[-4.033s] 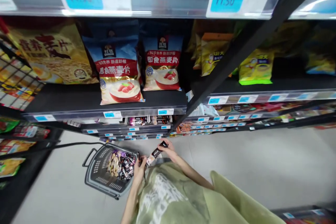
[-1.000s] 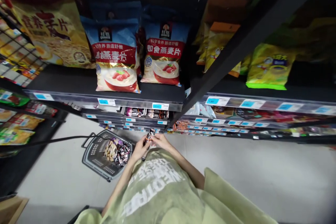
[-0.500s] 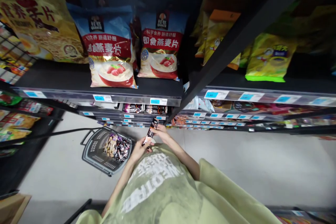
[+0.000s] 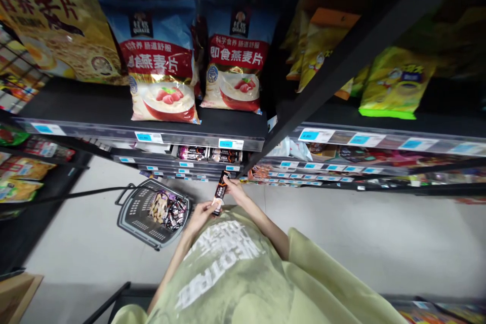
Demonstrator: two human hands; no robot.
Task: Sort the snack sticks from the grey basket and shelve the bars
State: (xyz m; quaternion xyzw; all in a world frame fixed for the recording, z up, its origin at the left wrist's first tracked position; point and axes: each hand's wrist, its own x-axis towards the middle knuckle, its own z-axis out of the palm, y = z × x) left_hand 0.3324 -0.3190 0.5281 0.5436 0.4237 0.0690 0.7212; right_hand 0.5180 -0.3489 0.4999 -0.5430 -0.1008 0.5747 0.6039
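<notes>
Both hands hold one slim dark packet (image 4: 220, 193) with pale print in front of my shirt. My left hand (image 4: 204, 215) is closed on its lower end. At its upper end, my right hand (image 4: 234, 188) grips the right edge. Just beyond the hands, a low shelf holds a purple-and-dark pack (image 4: 192, 153) and a dark pack (image 4: 227, 155). To the left of my hands, a grey basket (image 4: 142, 212) stands on the floor with several small wrapped items (image 4: 172, 212) in it.
Oat bags (image 4: 163, 81) stand on the upper shelf (image 4: 87, 111) ahead. A dark diagonal post (image 4: 326, 76) divides it from a bay with yellow bags (image 4: 397, 83). A black strap (image 4: 94, 191) crosses at left. A cardboard box (image 4: 18, 296) lies lower left.
The packet has turned more upright, and its printed face shows more clearly. My left hand has shifted slightly along its lower end. The view has moved a little.
</notes>
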